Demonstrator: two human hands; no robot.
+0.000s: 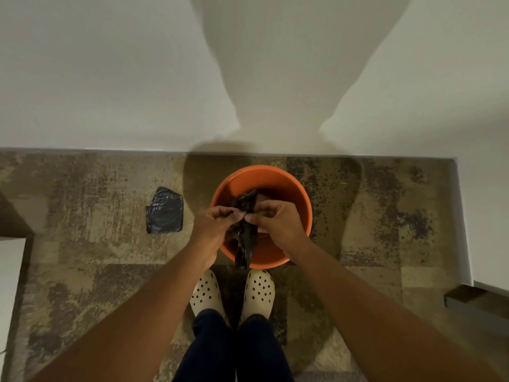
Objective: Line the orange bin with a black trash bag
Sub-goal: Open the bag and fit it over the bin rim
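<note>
1. The orange bin (278, 179) stands on the patterned carpet (82, 257) at the centre of the frame, just short of the pale wall (110, 78) that fills the upper half.
2. Both hands meet over the bin's near half, close together, fingertips almost touching.
3. The left hand (213, 226) pinches a bunched-up black trash bag (243, 241) between thumb and fingers; the right hand (278, 224) grips the same bag from the other side. Both are closed on it.
4. The bag is still crumpled and narrow, not spread open. Its top end pokes up between the hands over the bin's opening, and its lower end hangs down across the near rim, ending just above the shoes.
5. The inside wall of the bin shows bare orange at the far side, so it is not lined. Something dim lies at the bottom, but I cannot tell what.
6. A second, folded black bag (165, 212) lies flat on the carpet to the left of the bin, apart from it.
7. The person stands right up against the bin in cream clogs with holes (260, 290) and dark trousers (234, 348), at lower centre of the frame.
8. The person's shadow spreads across the wall and carpet behind the bin.
</note>
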